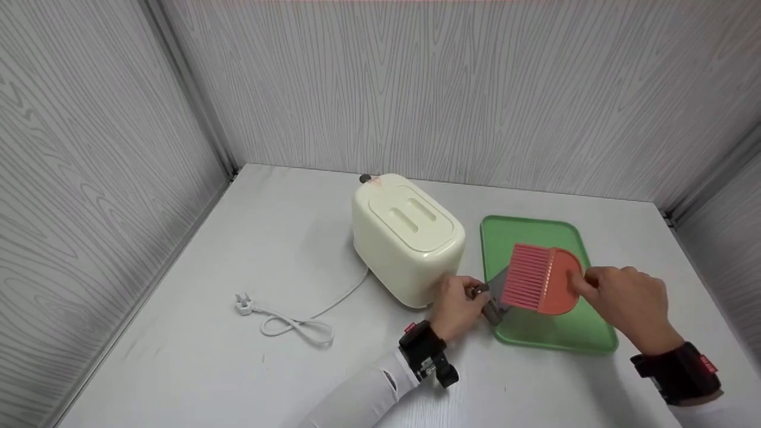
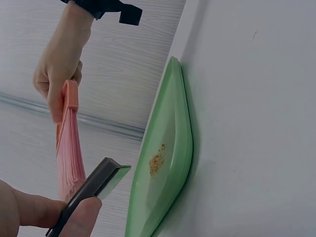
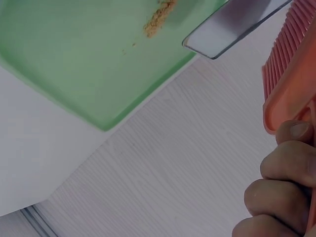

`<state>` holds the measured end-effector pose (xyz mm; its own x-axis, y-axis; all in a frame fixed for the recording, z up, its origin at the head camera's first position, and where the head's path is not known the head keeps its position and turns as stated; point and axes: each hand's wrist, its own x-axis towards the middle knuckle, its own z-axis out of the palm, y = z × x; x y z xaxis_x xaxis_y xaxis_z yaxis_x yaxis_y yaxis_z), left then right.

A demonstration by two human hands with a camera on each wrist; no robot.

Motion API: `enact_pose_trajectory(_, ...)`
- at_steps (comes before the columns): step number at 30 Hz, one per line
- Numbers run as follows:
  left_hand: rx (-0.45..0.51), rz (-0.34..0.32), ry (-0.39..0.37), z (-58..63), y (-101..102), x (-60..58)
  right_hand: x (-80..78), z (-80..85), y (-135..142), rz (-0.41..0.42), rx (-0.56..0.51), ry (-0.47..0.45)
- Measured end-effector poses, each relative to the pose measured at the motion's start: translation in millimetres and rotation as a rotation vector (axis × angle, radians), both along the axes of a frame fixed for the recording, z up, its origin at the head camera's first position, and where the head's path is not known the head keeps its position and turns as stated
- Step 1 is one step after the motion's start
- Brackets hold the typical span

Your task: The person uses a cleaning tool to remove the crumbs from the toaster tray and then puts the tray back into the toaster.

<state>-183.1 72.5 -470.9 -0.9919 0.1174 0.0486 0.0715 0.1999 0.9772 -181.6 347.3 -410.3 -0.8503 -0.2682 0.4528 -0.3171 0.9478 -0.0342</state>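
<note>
In the head view my left hand [image 1: 456,306] pinches the end of a thin grey metal crumb tray [image 1: 492,310], just right of the cream toaster [image 1: 383,255]. The left wrist view shows this crumb tray [image 2: 89,192] tilted between thumb and finger. My right hand [image 1: 630,303] grips the orange handle of a brush [image 1: 563,284]; its pink bristles point left and overlap the crumb tray. Below both lies a green tray [image 1: 523,229]. A small heap of brown crumbs [image 2: 156,163] rests on it, also visible as crumbs [image 3: 158,19] in the right wrist view.
The toaster's white cord [image 1: 345,295] runs left across the table and ends in a loop and a plug [image 1: 244,305]. Wood-grain panels [image 1: 416,89] stand at the back and both sides of the white table [image 1: 196,356].
</note>
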Motion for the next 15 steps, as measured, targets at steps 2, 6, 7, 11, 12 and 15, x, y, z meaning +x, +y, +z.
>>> enact_pose_trajectory(2, -0.016, 0.008, 0.014, 0.8, 0, 0.2, 0.4, -3.2, -4, 0.019, 0.003, 0.040)
enact_pose_trajectory(6, -0.045, 0.018, 0.030, 1.7, 0, 0.7, 1.8, -9.2, -7, 0.062, 0.022, 0.134)
enact_pose_trajectory(7, -0.046, 0.017, 0.028, 1.8, 0, 1.0, 2.3, -10.2, -8, 0.078, 0.033, 0.159)
enact_pose_trajectory(11, -0.046, 0.014, 0.018, 1.1, 1, 1.5, 4.7, -11.1, -10, 0.127, 0.072, 0.263)
enact_pose_trajectory(12, -0.048, 0.015, 0.017, 1.1, 1, 1.6, 5.5, -10.8, -11, 0.136, 0.078, 0.293)
enact_pose_trajectory(15, -0.051, 0.016, 0.010, 1.4, 0, 1.5, 7.8, -10.1, -15, 0.142, 0.097, 0.365)
